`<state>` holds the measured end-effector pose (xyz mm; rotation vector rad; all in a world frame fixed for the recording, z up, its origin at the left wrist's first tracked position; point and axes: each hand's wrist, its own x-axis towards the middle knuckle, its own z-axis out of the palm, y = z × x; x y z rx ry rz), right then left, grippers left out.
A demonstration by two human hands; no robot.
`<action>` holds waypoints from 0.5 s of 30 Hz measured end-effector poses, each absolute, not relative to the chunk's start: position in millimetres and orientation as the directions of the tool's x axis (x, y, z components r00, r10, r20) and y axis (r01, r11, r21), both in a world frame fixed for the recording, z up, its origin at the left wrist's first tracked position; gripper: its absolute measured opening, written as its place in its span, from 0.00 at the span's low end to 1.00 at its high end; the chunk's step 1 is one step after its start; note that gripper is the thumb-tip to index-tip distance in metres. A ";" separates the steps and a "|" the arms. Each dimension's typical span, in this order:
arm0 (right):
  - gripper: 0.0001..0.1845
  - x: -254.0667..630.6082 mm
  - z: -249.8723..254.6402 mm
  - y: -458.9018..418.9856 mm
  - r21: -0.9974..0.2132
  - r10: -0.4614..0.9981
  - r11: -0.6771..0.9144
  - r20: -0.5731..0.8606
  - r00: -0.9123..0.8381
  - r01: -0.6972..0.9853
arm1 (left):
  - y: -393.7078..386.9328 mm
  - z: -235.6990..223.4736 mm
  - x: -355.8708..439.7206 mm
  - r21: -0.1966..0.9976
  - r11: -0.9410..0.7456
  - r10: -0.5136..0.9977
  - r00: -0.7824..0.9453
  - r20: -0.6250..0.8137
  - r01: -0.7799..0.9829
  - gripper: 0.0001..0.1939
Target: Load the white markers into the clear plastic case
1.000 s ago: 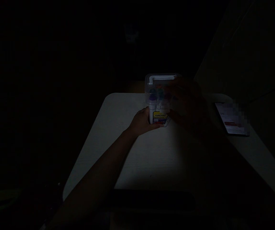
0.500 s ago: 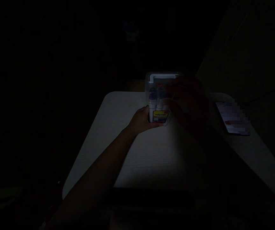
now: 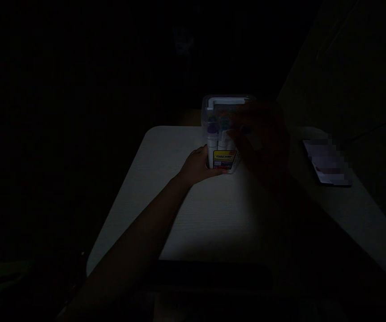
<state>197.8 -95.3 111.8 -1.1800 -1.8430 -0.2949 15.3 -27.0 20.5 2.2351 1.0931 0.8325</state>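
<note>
clear lid (image 3: 220, 108) slightly higher above box (image 3: 224, 159)

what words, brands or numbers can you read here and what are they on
"MARKER", in stylised letters: on the yellow and dark label on the clear plastic case with a white handle.
Smaller print below it and in the label's red corner: too small to read.
Black-edged phone: screen partly pixelated, nothing readable.
</note>
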 end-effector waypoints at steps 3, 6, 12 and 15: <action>0.18 196.4 113.3 -95.6 -0.246 0.610 0.496 0.782 -0.132 0.833 | -26.8 20.1 15.3 0.683 -0.533 0.823 0.494 0.280 0.500 0.37; 0.20 195.6 112.6 -94.8 -0.223 0.549 0.519 0.827 -0.123 0.825 | -26.2 18.4 15.2 0.690 -0.548 0.811 0.502 0.301 0.473 0.37; 0.22 195.1 111.7 -92.8 -0.243 0.561 0.517 0.820 -0.110 0.821 | -24.9 18.0 15.5 0.683 -0.562 0.802 0.507 0.314 0.466 0.36; 0.23 195.9 114.7 -94.4 -0.248 0.622 0.511 0.767 -0.156 0.823 | -24.6 18.8 15.3 0.688 -0.559 0.803 0.508 0.311 0.463 0.36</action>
